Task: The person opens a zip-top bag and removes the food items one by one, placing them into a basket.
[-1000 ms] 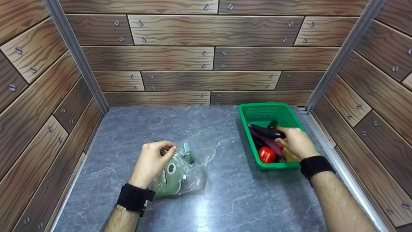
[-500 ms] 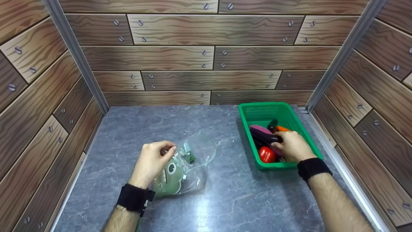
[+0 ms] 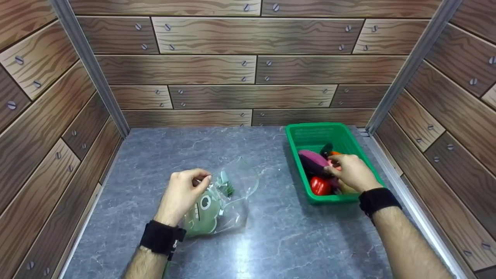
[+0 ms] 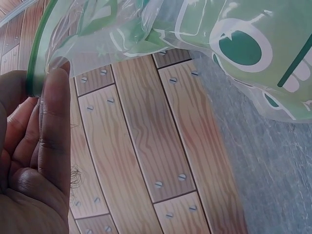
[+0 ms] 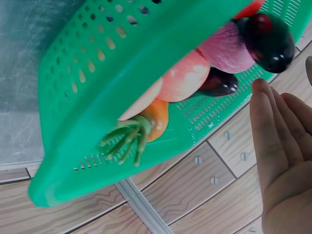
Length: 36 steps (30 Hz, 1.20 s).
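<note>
My left hand (image 3: 185, 193) pinches the rim of a clear zip bag (image 4: 39, 53) between thumb and fingers. The bag has a green cartoon face (image 3: 203, 213) printed on it, and a bit of dark green (image 3: 228, 189) shows at its mouth. My right hand (image 3: 353, 172) is over the green basket (image 3: 310, 199), fingers extended and nothing visible between them. Near its fingertips lie a dark glossy eggplant (image 5: 270, 44) and a rough purple sweet potato (image 5: 226, 48). In the right wrist view, the fingertips stand apart from the eggplant.
Also in the basket are a shiny red vegetable (image 3: 320, 186), a pinkish peach-like fruit (image 5: 187, 78), a carrot (image 5: 157, 119) with green stalks and a second dark piece (image 5: 222, 83). Wood-patterned walls (image 3: 217, 69) surround the grey table (image 3: 271, 240) at the back and sides.
My right hand has shifted the dark eggplant down and left in the basket, then let it go. The purple sweet potato and pinkish fruit are now uncovered. My left hand and the bag have not moved.
</note>
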### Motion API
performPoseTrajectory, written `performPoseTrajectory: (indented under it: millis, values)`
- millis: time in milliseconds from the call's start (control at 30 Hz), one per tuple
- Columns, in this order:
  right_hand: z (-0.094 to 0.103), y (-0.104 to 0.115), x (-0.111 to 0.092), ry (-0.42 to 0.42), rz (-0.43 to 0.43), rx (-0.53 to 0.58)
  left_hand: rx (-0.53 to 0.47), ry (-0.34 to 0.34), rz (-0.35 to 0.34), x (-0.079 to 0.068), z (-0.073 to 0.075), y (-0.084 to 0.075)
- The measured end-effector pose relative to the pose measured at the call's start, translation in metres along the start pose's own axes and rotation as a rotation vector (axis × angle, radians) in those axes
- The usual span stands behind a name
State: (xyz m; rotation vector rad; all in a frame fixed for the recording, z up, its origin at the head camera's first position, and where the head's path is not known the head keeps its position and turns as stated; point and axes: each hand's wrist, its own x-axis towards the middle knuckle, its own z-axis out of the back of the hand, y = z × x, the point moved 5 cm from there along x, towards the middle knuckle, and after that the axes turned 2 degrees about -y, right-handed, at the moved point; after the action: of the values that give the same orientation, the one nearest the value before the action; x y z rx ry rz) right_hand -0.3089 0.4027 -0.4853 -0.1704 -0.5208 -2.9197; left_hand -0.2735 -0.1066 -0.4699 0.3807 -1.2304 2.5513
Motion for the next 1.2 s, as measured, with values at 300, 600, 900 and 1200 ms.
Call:
performPoseTrajectory:
  millis: [300,600,900,1200]
  values:
    - [0.008,0.028,0.005,-0.04,0.044,0.017,-0.007,-0.004,-0.008,0.001,0.0,0.0]
    - [0.012,0.071,0.008,-0.067,0.131,0.043,-0.006,-0.001,-0.003,0.001,0.0,0.001]
    - [0.01,0.115,0.007,-0.055,0.223,0.046,-0.006,0.001,-0.002,0.0,0.0,0.0]
    - [-0.001,0.156,0.009,-0.067,0.331,0.021,0.0,0.003,-0.004,0.0,-0.002,0.001]
